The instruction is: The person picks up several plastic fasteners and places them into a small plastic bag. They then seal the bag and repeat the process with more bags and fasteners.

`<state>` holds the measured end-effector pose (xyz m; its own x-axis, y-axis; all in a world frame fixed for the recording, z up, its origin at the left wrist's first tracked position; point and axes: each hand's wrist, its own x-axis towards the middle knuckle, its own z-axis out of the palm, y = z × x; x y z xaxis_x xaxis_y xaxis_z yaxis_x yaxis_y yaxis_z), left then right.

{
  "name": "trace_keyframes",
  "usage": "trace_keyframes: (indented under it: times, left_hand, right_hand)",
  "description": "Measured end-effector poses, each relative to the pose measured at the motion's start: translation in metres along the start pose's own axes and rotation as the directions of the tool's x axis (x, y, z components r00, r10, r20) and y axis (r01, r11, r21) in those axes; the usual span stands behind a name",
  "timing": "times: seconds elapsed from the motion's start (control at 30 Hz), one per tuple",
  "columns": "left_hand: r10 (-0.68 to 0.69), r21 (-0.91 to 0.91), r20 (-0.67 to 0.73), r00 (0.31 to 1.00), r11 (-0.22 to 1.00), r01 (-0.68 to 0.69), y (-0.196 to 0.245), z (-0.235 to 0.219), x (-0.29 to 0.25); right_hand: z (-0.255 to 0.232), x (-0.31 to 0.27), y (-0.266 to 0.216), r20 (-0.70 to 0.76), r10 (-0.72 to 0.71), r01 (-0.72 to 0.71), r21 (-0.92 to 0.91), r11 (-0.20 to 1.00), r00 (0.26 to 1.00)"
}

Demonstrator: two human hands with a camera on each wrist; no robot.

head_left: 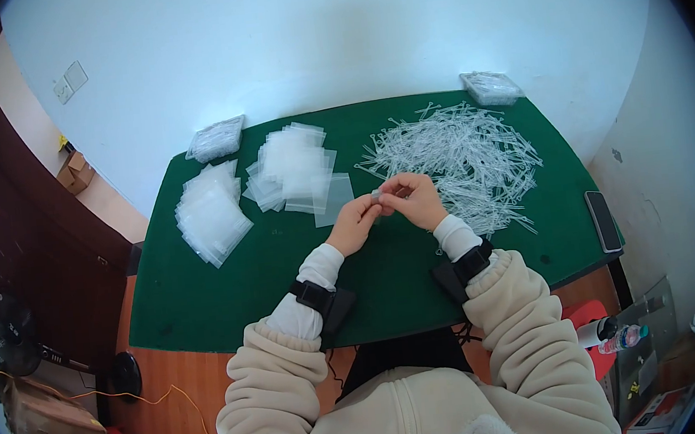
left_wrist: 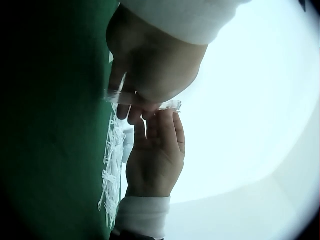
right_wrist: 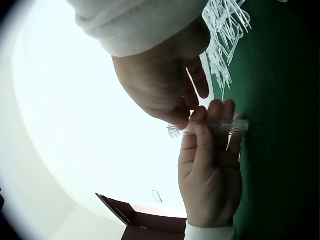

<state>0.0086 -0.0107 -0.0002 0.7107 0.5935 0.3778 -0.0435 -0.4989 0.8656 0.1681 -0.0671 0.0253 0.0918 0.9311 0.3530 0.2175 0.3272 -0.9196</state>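
Note:
A small bundle of thin clear plastic sticks (head_left: 377, 198) stands between both hands over the middle of the table. My left hand (head_left: 352, 226) grips it, thumb on one side and fingers on the other, as the right wrist view shows. With its fingertips my right hand (head_left: 416, 200) pinches the bundle near its upper end. The bundle's ends (right_wrist: 239, 126) stick out past the left fingers. To the right lies a big loose pile of similar sticks (head_left: 464, 158). Clear zip bags (head_left: 291, 163) lie in a heap behind the left hand, one bag (head_left: 333, 200) lying nearest to it.
Another fanned stack of clear bags (head_left: 212, 214) lies on the green table (head_left: 205, 308) at left. Packed clear bundles stand at the back left (head_left: 216, 139) and back right (head_left: 492, 88) edges. A phone (head_left: 603, 221) lies at the right edge. A wall (head_left: 329, 41) rises behind.

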Motion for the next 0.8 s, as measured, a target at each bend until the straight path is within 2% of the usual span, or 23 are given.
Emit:
trace_keyframes:
  times: [0.13,0.3,0.4,0.53,0.8]
  left_hand:
    - [-0.030,0.055,0.054,0.998,0.998,0.027,-0.003,-0.003,0.000]
    - [-0.052,0.023,0.053,0.997,0.998,0.051,0.002,-0.003,-0.001]
    - [-0.099,0.112,0.024,0.995,0.989,0.096,0.005,-0.004,-0.001]
    - [-0.083,0.101,0.005,0.997,0.991,0.082,0.006,-0.003,-0.001]
    - [-0.137,0.077,0.043,0.990,0.988,0.133,0.002,-0.009,-0.001]
  right_hand:
    - [-0.001,0.003,0.018,0.093,0.048,-0.048,-0.004,0.999,0.995]
    - [0.000,0.003,0.019,0.072,0.019,-0.014,-0.068,0.998,0.997]
    - [0.002,0.001,0.015,0.050,0.018,-0.012,-0.103,0.995,0.999]
    - [0.005,0.001,0.016,0.020,0.016,-0.014,-0.092,0.996,1.000]
    - [0.004,0.000,0.012,0.045,0.023,-0.017,-0.121,0.992,0.999]
